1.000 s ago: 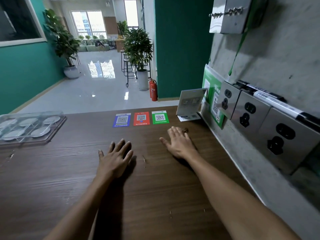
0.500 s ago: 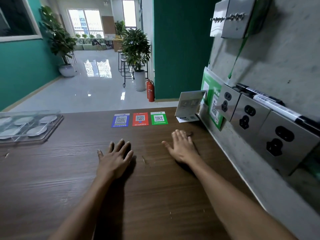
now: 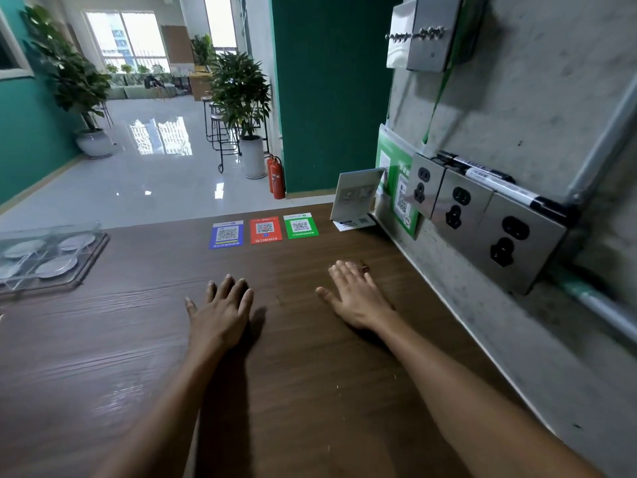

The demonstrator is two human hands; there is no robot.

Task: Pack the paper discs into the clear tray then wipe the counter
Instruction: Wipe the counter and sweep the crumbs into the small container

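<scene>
My left hand (image 3: pixel 220 312) lies flat on the dark wooden counter (image 3: pixel 138 339), fingers straight and spread, holding nothing. My right hand (image 3: pixel 355 294) also rests palm down on the counter a little to the right, fingers straight, empty. A clear tray (image 3: pixel 90 258) sits at the counter's far left edge, partly cut off by the frame. Several round pale paper discs (image 3: pixel 57 265) lie in its compartments. Both hands are well apart from the tray.
Blue (image 3: pixel 226 234), red (image 3: pixel 265 230) and green (image 3: pixel 301 225) QR code cards lie flat near the counter's far edge. A small standing card (image 3: pixel 356 194) leans by the right wall. Metal wall sockets (image 3: pixel 458 212) and markers (image 3: pixel 496 182) line the concrete wall on the right.
Both hands stay flat on the counter in the same spots. The view has shifted slightly, so the tray sits further toward the left edge.
</scene>
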